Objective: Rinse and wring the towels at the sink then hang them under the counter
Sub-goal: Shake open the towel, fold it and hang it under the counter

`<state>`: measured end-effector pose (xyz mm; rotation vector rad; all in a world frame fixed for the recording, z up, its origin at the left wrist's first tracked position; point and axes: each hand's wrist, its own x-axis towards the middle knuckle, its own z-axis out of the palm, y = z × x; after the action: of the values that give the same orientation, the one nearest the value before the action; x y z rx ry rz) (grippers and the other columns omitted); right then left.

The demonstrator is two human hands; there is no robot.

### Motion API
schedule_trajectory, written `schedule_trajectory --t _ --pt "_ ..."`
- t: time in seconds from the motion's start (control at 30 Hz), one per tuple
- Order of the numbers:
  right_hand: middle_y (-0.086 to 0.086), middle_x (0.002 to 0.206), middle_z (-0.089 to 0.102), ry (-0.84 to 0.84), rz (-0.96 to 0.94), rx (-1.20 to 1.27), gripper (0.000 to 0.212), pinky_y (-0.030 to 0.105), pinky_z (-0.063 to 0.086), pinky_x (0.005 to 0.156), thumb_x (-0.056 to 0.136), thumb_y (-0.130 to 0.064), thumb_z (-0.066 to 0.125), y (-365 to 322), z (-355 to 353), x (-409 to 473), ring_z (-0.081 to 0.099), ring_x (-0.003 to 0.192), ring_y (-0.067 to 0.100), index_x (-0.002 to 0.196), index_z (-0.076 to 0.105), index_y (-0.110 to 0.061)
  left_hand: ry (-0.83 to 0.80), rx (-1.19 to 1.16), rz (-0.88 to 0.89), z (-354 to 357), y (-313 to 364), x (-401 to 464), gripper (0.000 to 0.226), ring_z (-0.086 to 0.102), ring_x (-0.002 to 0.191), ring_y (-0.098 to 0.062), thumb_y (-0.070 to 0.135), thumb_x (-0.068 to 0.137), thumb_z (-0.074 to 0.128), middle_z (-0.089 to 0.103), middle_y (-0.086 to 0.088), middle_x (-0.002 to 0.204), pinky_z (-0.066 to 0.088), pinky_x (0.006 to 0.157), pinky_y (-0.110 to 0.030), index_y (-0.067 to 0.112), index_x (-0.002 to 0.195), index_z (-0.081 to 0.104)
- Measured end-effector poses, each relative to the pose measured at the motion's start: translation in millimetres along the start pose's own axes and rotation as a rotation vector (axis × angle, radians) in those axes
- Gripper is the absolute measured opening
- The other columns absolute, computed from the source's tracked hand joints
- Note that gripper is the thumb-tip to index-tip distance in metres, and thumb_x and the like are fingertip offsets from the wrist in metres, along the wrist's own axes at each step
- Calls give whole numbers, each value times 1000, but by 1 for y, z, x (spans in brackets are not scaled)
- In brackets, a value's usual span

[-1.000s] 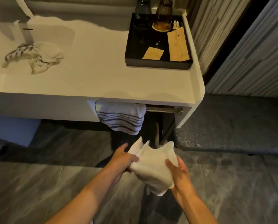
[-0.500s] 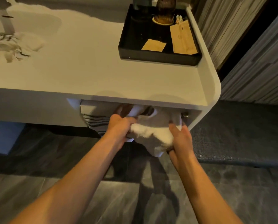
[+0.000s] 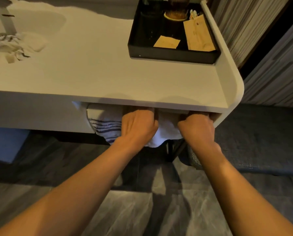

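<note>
Both hands reach up under the front lip of the bench [image 3: 108,79] near the middle of the frame; the left hand [image 3: 139,124] is curled, knuckles toward the camera, fingers closed on the upper edge of a plain white towel [image 3: 166,132]; the right hand [image 3: 197,127] is fisted on the same towel's other side, its fingertips hidden beneath the bench lip. The white towel hangs between the two hands, its lower edge drooping below them; what it hangs on is out of sight. Just left of the left hand a striped towel [image 3: 104,125], white with dark blue bands, hangs under the bench, touching or overlapping the plain one; which, I cannot tell.

At the upper left of the frame lies the sink [image 3: 40,23], a shallow basin in the bench top; in it rests another crumpled striped cloth [image 3: 11,45], much washed out by glare. At the upper right a black tray [image 3: 173,56] sits on the bench near its rounded corner; inside it are a small tan paper square [image 3: 167,42] lying flat, a longer tan paper sleeve [image 3: 199,35] along the right wall, a dark glass [image 3: 149,17] and an amber ribbed glass [image 3: 176,12] at the back. Below, grey stone floor [image 3: 133,210] fills the lower frame; a woven mat [image 3: 261,138] lies at the right.
</note>
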<state>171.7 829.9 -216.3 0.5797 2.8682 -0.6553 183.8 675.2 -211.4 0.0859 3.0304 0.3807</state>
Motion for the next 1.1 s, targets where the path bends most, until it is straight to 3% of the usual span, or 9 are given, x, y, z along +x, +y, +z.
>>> schedule_trajectory --t 0.07,0.17,0.3,0.53,0.63,0.77,0.87,0.97,1.1 --pt "14 86 67 234 -254 -173 14 47 51 80 83 -23 62 5 14 -24 59 89 37 79 68 -10 -13 73 129 6 -9 -7 20 64 78 -33 21 92 54 69 -13 88 37 62 -31 15 73 51" --pt "8 72 66 240 -497 -386 14 43 45 74 82 -22 64 11 35 -42 60 74 34 70 60 -16 -64 172 168 9 -12 -11 23 66 85 -34 25 101 44 68 -14 93 41 64 -35 10 98 61" --pt "6 77 71 116 -507 -507 23 38 47 71 90 -21 54 32 29 -23 67 75 31 67 51 -23 -150 236 125 10 -9 -7 15 53 77 -23 17 99 50 63 -9 93 36 65 -32 10 102 63" --pt "10 80 74 89 -426 -525 17 39 50 80 80 -16 62 32 22 -25 71 84 32 93 73 -12 -34 335 165 21 -23 -13 20 68 96 -26 36 94 59 70 -4 103 36 65 -33 19 103 63" --pt "12 89 76 132 -411 -522 20 44 51 91 79 -19 64 35 34 -22 70 91 33 90 77 -9 -46 339 169 26 -21 -12 17 68 97 -26 25 99 51 71 -4 104 35 67 -33 18 104 66" --pt "22 113 71 164 -392 -477 48 52 28 116 77 -14 62 32 39 -16 59 121 39 122 67 0 -87 241 180 20 -17 -12 17 66 99 -29 21 96 52 69 -6 108 37 72 -35 17 107 65" --pt "23 133 58 103 -344 -390 58 50 17 123 77 -18 59 28 27 -58 43 137 40 133 54 -3 -58 184 220 18 -24 -46 47 53 124 -37 21 89 54 56 -13 136 37 97 -43 12 135 50" --pt "16 166 10 -185 -273 -256 88 48 11 125 85 -25 56 28 21 -162 3 154 35 160 13 -13 -192 145 265 9 -47 -130 78 12 153 -36 26 83 57 21 -15 165 17 122 -55 12 155 31" --pt "10 160 28 -376 -143 -156 71 46 26 120 87 -25 52 -6 11 -244 14 153 37 153 27 -15 -425 150 167 -51 -88 -187 70 9 155 -29 25 92 52 15 -6 168 11 123 -48 21 157 26"
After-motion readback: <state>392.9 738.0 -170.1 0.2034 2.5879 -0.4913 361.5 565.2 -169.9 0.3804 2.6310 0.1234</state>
